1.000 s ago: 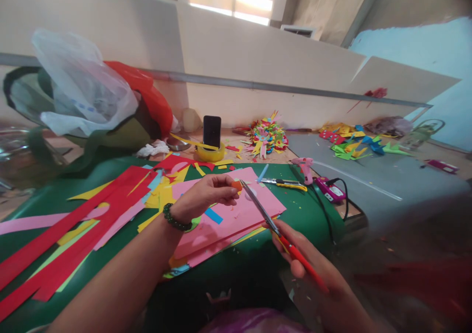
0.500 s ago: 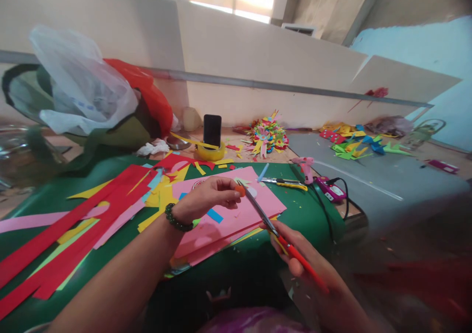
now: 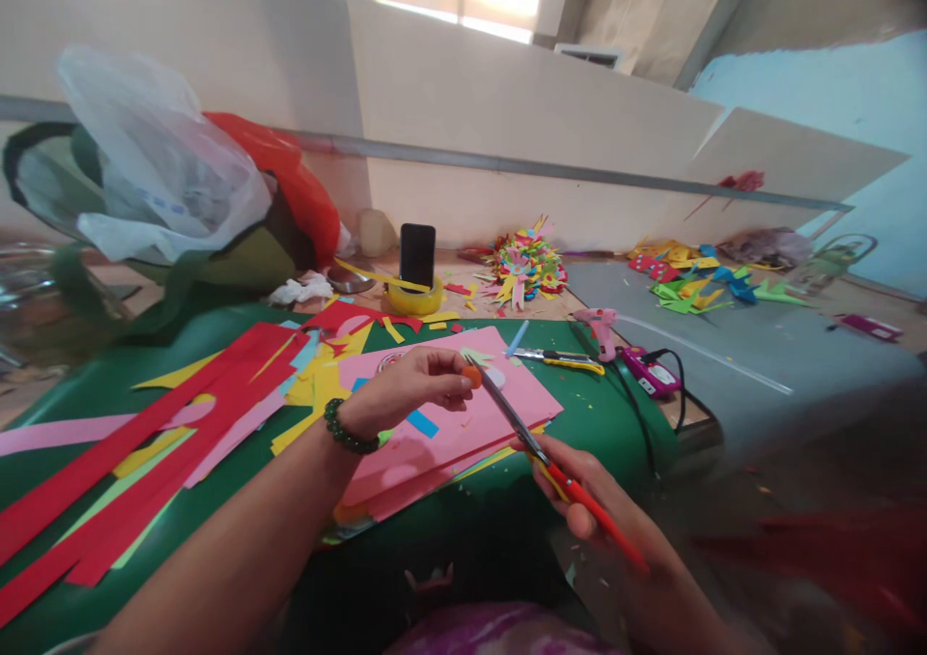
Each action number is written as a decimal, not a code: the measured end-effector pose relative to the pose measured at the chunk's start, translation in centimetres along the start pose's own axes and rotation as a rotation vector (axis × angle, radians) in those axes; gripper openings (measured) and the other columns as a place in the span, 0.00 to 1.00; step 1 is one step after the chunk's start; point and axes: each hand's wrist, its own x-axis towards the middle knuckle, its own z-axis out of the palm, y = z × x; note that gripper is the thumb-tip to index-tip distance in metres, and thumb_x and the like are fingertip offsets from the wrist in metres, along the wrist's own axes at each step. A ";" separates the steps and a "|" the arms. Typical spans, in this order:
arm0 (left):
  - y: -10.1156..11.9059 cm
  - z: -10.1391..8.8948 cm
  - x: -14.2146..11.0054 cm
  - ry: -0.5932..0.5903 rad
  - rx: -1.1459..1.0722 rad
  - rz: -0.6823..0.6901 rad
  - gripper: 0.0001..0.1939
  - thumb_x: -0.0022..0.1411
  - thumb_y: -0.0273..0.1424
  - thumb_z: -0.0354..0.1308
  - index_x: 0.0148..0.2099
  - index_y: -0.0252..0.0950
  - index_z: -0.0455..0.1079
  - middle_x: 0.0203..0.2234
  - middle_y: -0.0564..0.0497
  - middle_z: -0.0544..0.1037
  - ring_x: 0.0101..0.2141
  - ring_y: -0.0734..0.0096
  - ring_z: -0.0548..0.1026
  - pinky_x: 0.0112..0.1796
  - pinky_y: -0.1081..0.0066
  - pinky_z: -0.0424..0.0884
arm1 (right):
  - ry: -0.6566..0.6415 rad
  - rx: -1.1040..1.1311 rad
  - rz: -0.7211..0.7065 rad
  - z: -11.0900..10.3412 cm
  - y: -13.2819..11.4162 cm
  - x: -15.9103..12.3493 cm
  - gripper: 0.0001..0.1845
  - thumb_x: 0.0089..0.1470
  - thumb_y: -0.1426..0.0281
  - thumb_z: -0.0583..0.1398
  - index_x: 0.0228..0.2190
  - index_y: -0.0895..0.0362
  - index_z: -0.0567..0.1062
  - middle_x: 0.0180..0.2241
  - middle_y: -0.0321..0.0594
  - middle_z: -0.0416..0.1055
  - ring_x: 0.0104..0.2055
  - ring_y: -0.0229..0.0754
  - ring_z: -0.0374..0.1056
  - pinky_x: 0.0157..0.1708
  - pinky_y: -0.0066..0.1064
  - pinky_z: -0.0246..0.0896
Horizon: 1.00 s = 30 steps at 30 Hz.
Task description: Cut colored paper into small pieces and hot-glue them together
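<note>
Between the thumb and fingers of my left hand [image 3: 424, 377] is pinched a small orange piece of paper [image 3: 472, 375]. My right hand [image 3: 586, 486] grips a pair of scissors [image 3: 507, 412] with red handles. The blade tips reach up to the orange piece and appear to touch its edge. Both hands hover over a stack of pink paper sheets [image 3: 463, 442]. A blue paper strip [image 3: 424, 424] lies on the stack beneath my left hand, and a round white piece [image 3: 495, 377] sits behind the blades.
Right of the stack lie a yellow utility knife [image 3: 572, 360], a pink glue gun [image 3: 600, 329] and a purple power strip [image 3: 656, 375] with a black cord. Long red paper strips [image 3: 210, 423] spread at left. Behind stand a phone [image 3: 417, 255], a yellow tape roll [image 3: 414, 298] and paper flowers [image 3: 521, 267].
Hardly anything differs. Both hands, the orange piece and the scissors keep nearly the same positions.
</note>
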 end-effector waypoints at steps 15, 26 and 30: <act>-0.1 -0.3 0.1 -0.011 -0.021 -0.015 0.18 0.48 0.40 0.70 0.33 0.33 0.71 0.30 0.50 0.79 0.28 0.74 0.77 0.33 0.73 0.73 | 0.000 0.121 0.013 0.1 0.4 -0.1 0.58 0.30 0.28 0.51 0.49 0.61 0.72 0.22 0.28 0.49 0.23 0.33 0.41 0.21 0.28 0.36; -0.3 -0.5 0.2 -0.020 -0.031 -0.013 0.18 0.49 0.40 0.70 0.33 0.33 0.70 0.31 0.48 0.80 0.28 0.72 0.78 0.34 0.71 0.74 | 0.005 0.106 0.006 0.0 0.1 -0.1 0.57 0.31 0.28 0.51 0.47 0.61 0.73 0.22 0.28 0.49 0.22 0.32 0.40 0.20 0.28 0.36; -0.4 -0.7 0.2 -0.013 -0.051 -0.004 0.18 0.48 0.40 0.71 0.33 0.33 0.69 0.29 0.49 0.80 0.28 0.73 0.78 0.32 0.73 0.73 | -0.006 0.096 0.003 -0.2 -0.2 -0.2 0.57 0.32 0.28 0.51 0.48 0.61 0.73 0.22 0.28 0.49 0.23 0.33 0.40 0.20 0.27 0.36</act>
